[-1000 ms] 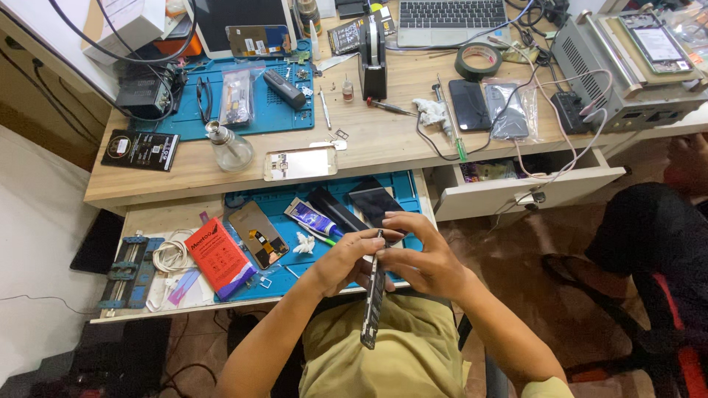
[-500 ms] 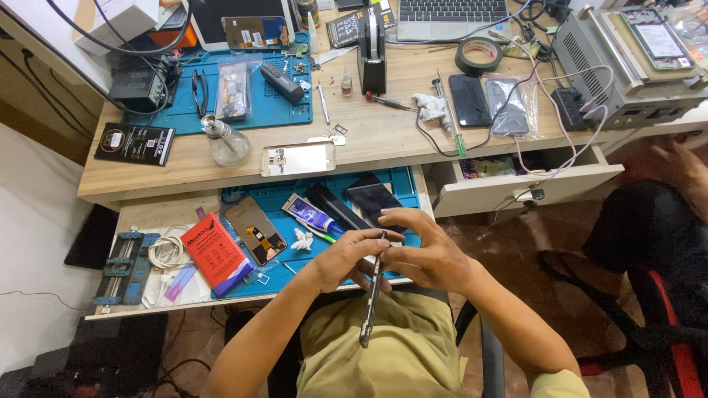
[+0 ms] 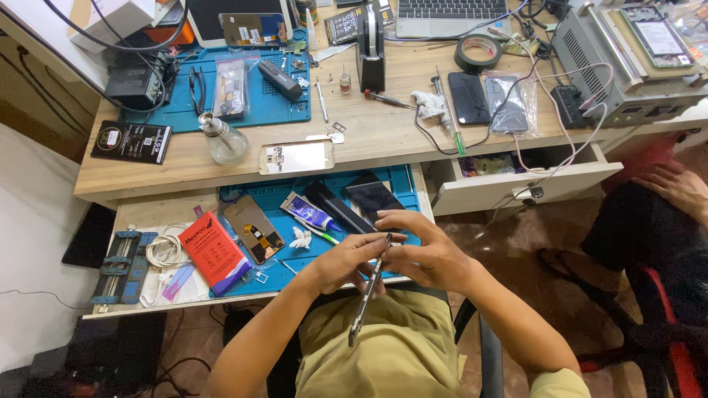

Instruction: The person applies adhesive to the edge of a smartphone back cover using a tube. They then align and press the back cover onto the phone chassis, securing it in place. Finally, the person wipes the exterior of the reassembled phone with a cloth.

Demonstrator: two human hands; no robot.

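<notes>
A thin phone panel (image 3: pixel 366 295) is held edge-on over the lap, just near of the pull-out tray (image 3: pixel 147 214), so that its rim can be worked. It is pinched at its far end between the left hand (image 3: pixel 343 262) and the right hand (image 3: pixel 428 254), both closed on it and touching. Just beyond, on the blue mat (image 3: pixel 402 180), a glue tube (image 3: pixel 310 214) and a red box (image 3: pixel 214 252) are kept within reach, under the counter (image 3: pixel 383 133).

glass bottle (image 3: pixel 223 141) on the wooden desk (image 3: pixel 383 125). behind it, a blue mat (image 3: pixel 254 92); right of it, a pale phone back (image 3: pixel 296 156). farther right, a tape roll (image 3: pixel 478 51) and a dark phone (image 3: pixel 469 97). below the bottle, on the pull-out shelf, a red box (image 3: pixel 214 253) and a glue tube (image 3: pixel 310 214).
</notes>
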